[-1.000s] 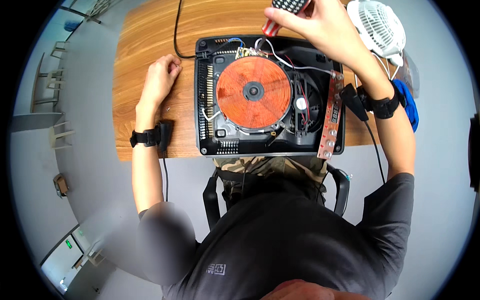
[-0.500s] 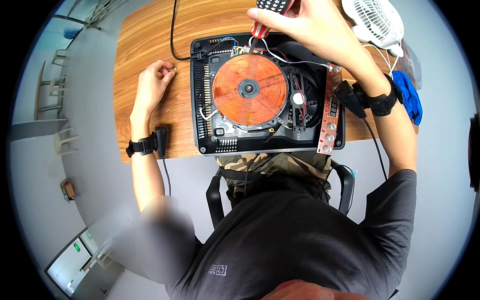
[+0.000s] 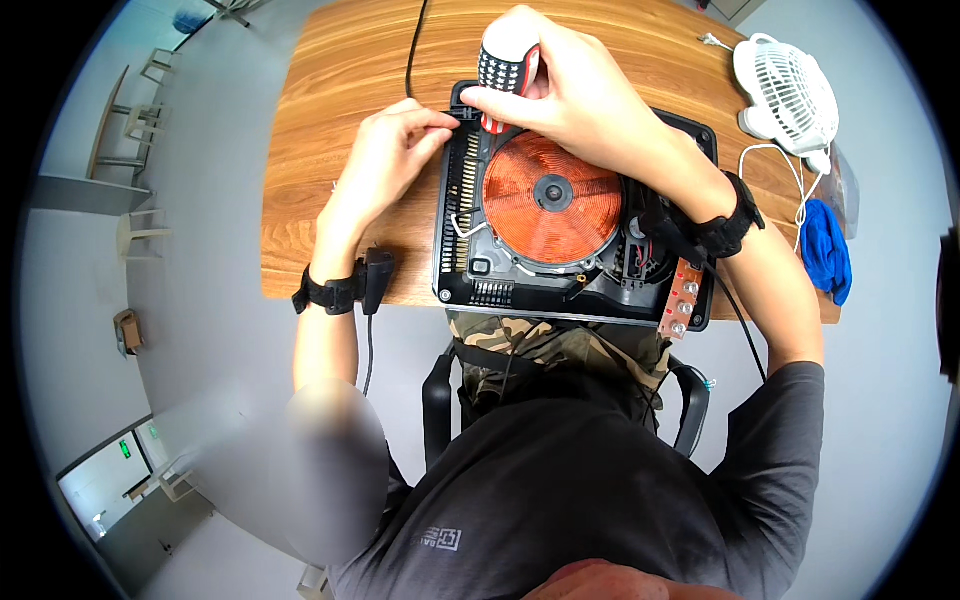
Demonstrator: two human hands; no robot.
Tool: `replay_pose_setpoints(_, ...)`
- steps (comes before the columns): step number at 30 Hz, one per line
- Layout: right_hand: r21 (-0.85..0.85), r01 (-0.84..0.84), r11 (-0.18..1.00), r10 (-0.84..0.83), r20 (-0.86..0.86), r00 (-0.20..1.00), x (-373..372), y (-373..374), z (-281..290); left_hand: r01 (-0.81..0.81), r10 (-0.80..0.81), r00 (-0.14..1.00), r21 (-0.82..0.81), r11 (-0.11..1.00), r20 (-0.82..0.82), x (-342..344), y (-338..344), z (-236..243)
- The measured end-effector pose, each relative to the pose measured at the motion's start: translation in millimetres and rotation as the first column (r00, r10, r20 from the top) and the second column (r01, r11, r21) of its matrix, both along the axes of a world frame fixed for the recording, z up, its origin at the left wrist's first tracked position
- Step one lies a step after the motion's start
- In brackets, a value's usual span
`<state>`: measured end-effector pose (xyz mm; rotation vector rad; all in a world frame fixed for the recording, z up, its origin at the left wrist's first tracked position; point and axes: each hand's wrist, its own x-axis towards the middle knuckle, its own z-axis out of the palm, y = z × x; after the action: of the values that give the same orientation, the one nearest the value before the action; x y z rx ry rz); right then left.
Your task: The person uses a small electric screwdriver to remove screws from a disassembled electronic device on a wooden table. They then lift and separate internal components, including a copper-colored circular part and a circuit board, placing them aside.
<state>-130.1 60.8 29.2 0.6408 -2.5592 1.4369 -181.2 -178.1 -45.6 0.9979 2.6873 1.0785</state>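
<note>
The right hand (image 3: 575,95) was wrapped tight around the red, black and white screwdriver handle (image 3: 507,62), held upright over the far left corner of the opened black induction cooker (image 3: 570,235) with its round copper coil (image 3: 552,197). The left hand (image 3: 385,160) had its fingertips (image 3: 440,120) drawn together, pinching the cooker's rim on the wooden table (image 3: 330,120)

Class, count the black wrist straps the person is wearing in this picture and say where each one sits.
2. One wrist strap is on the left arm beside the table edge; the other is on the right arm over the opened cooker. None looks hidden.
</note>
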Motion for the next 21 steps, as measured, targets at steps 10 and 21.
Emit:
replay_pose_setpoints(10,0.058,0.08,0.995,-0.076,-0.062,0.995,-6.5,-16.7,-13.8,0.053,-0.053,0.999,0.071,0.996,0.003,8.3,10.8,6.2)
replay_pose_setpoints(21,0.141,0.099,0.985,-0.079,-0.141,0.987,-8.1,-15.6,-15.3,0.143,-0.14,0.988,0.052,0.988,-0.059,13.8,15.3,15.2)
